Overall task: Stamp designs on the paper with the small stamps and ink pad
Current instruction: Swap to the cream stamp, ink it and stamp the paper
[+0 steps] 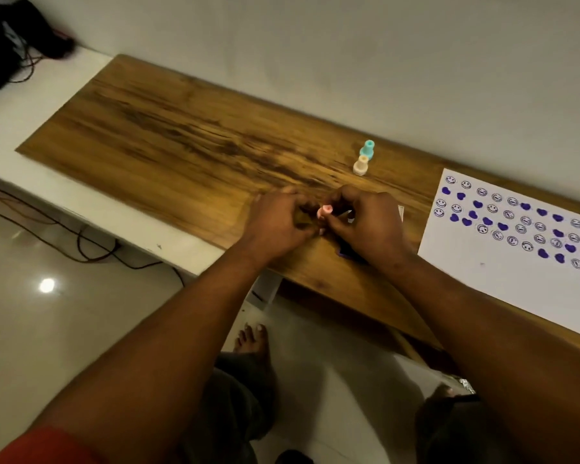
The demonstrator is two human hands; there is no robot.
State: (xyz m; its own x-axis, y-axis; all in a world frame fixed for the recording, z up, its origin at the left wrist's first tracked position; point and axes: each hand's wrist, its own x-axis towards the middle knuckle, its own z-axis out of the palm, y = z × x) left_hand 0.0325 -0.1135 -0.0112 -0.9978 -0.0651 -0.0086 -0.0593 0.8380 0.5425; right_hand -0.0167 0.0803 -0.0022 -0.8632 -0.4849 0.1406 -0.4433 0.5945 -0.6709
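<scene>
A small pink stamp stands between my two hands at the middle of the wooden tabletop. My right hand pinches the pink stamp with its fingertips. My left hand is closed around something dark next to the stamp; what it grips is mostly hidden. A dark ink pad with purple ink peeks out under my right hand. The white paper lies to the right, covered with several purple hearts and smiley prints.
A teal stamp and a beige stamp stand upright behind my hands. Dark clothing and cables sit on the white shelf at far left. The table's front edge runs just under my wrists; my feet are on the tiled floor below.
</scene>
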